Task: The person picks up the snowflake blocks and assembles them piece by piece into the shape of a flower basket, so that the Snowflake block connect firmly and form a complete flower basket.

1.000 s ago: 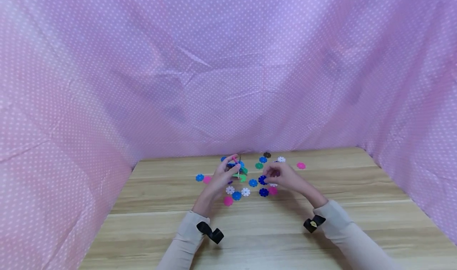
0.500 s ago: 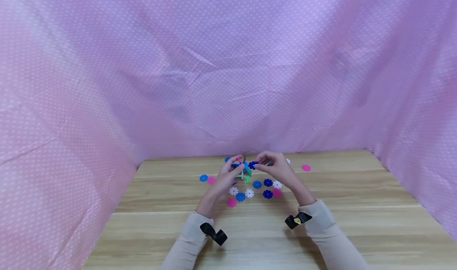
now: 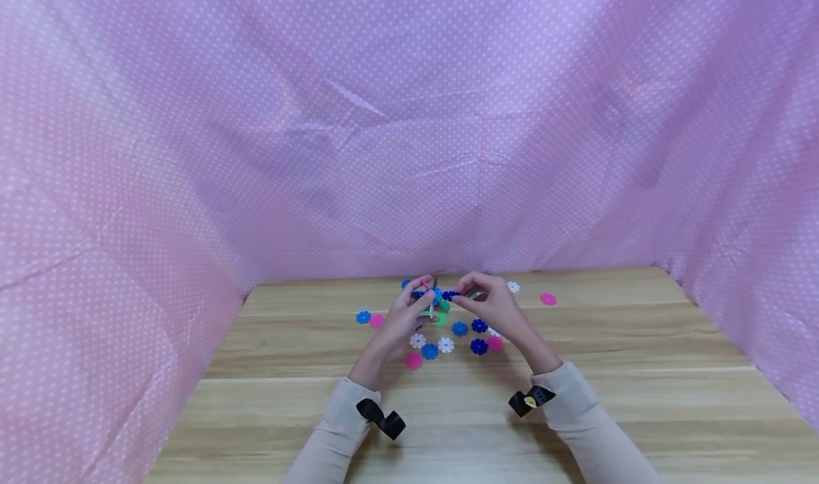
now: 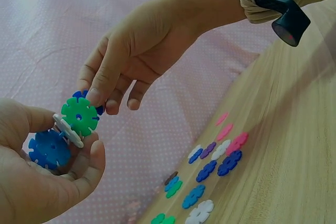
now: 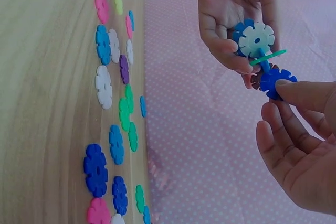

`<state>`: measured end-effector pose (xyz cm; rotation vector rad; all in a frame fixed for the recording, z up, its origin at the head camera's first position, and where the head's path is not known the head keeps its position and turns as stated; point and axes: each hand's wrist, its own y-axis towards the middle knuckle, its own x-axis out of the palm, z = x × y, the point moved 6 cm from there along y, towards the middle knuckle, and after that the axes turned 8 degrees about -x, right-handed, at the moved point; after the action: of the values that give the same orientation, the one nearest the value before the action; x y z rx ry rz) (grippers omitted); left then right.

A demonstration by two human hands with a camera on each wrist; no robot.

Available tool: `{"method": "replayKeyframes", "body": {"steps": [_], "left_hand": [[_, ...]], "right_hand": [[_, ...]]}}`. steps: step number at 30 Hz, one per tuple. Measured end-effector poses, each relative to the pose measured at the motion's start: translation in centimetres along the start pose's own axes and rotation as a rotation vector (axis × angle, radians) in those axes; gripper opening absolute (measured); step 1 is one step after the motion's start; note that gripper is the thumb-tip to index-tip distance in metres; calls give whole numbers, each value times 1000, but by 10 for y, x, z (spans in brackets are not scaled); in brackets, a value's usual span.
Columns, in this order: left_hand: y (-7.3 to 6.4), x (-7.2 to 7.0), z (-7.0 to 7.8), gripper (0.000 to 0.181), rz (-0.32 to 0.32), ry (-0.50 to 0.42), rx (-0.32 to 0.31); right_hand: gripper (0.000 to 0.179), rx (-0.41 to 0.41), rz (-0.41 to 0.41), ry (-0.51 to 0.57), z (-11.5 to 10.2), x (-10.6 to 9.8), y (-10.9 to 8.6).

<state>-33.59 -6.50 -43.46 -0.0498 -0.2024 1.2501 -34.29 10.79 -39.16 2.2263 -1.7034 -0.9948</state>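
My left hand (image 3: 398,324) holds a small cluster of joined plastic snowflake discs above the table. In the left wrist view it has a blue disc (image 4: 48,150), a white disc (image 4: 68,131) set edgewise and a green disc (image 4: 80,116). Opposite, my right hand (image 3: 499,310) pinches a dark blue snowflake disc (image 5: 278,82) between thumb and fingers, right at the cluster's end. A brown disc (image 5: 255,81) shows partly behind it in the right wrist view. The left fingers and palm cover part of the cluster.
Loose snowflake discs lie scattered on the wooden table (image 3: 448,420), among them a pink disc (image 3: 414,361), a white disc (image 3: 446,345) and a dark blue disc (image 3: 478,346). A pink dotted cloth (image 3: 409,150) hangs behind and at both sides. Each wrist wears a black camera.
My right hand has come up from the discs on the right and moved left with the dark blue disc, now against the cluster. My left hand keeps its hold, nearly still.
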Motion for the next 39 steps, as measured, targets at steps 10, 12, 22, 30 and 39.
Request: {"method": "replayKeyframes", "body": {"steps": [10,12,22,30,39], "left_hand": [[-5,-1,-2,53,-1,12,-20],[-6,-1,-2,54,-2,7,-18],[-6,0,0,52,-4,26,-21],[-2,2,1,53,-17,25,-8],[-1,0,0,53,-22,29,-12]], "right_hand": [[8,-6,0,-43,1,4,-4],[8,-14,-2,-46,0,4,-4],[9,-28,-2,-66,-3,3,-3],[11,-32,0,-72,-4,2,-2],[11,-54,28,-72,-4,2,-3]]}}
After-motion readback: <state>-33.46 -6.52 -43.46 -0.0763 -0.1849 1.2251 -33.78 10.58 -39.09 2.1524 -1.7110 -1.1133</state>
